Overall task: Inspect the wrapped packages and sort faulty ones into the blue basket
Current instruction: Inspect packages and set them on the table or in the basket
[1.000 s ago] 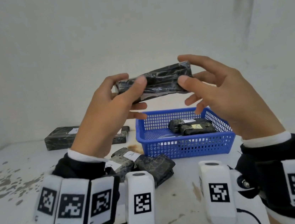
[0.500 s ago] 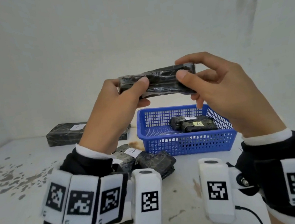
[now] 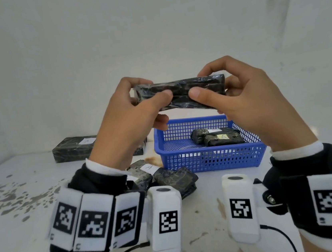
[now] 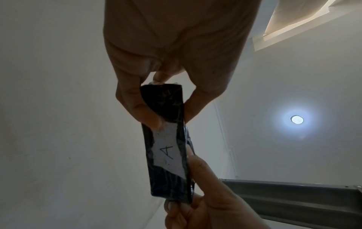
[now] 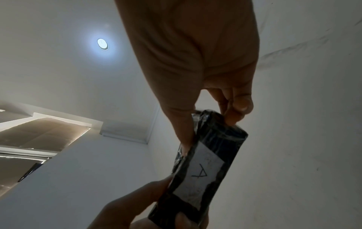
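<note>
Crinkled black film, glossy and tightly wound, covers the long rectangular package (image 3: 180,93) held up level in the air above the table (image 3: 16,228). Left hand (image 3: 127,122) pinches one end between thumb and curled fingers; right hand (image 3: 248,103) grips the other end the same way, the two thumbs nearly meeting on the near face. From the wrist views, the underside carries a white paper label (image 4: 169,148) with a handwritten "A", its edges tucked raggedly under the film.

Below and beyond the hands sits the blue basket (image 3: 211,160), a plastic mesh tray with latticed walls, holding two dark wrapped bundles (image 3: 216,137), one with a yellowish tag. Just left of the basket lies a loose heap of wrapped packs (image 3: 167,178), partly hidden by the left wrist. A longer wrapped block (image 3: 73,148) rests by the back wall, its right end hidden behind the left hand. Grey flecks mar the white tabletop at the left.
</note>
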A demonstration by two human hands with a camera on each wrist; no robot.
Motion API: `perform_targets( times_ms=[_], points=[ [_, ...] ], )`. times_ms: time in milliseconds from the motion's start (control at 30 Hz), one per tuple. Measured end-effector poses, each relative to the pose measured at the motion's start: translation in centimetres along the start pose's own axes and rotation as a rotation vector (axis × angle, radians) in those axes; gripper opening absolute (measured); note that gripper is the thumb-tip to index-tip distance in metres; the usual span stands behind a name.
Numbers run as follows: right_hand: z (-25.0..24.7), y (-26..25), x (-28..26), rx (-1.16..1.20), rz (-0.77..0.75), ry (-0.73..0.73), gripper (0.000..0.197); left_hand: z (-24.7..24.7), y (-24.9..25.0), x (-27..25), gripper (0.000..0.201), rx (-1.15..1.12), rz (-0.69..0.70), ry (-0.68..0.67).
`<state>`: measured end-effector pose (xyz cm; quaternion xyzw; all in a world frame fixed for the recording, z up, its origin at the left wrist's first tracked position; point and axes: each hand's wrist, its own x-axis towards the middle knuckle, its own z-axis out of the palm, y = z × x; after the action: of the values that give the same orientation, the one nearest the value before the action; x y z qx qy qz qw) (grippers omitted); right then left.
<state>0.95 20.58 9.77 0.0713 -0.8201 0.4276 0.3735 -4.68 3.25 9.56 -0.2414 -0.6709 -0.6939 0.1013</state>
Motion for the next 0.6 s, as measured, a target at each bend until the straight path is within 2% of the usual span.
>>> perform_targets(
  times_ms=[200, 367, 500, 533, 600],
  points=[
    [0.13, 0.17, 0.09, -0.030, -0.019, -0.010, 0.021, -0.12, 0.16, -0.14, 0.035, 0.003, 0.004, -0.021],
    [0.16, -0.37, -0.17, -0.028, -0.057, -0.029, 0.027, 0.08, -0.18, 0.00, 0.049, 0.035, 0.004, -0.021],
    [0.35, -0.37, -0.08, -0.029, -0.057, 0.007, 0.023, 0.17, -0.11, 0.02, 0.049, -0.030, -0.042, -0.042],
    [0.33, -0.43, -0.09, -0.021, -0.048, 0.022, 0.025, 0.10, -0.02, 0.00, 0.048, -0.068, -0.055, -0.056],
    [0.19, -0.57, -0.14, -0.001, -0.011, 0.034, 0.044, -0.22, 0.09, 0.09, 0.042, -0.154, -0.057, -0.071]
  ],
)
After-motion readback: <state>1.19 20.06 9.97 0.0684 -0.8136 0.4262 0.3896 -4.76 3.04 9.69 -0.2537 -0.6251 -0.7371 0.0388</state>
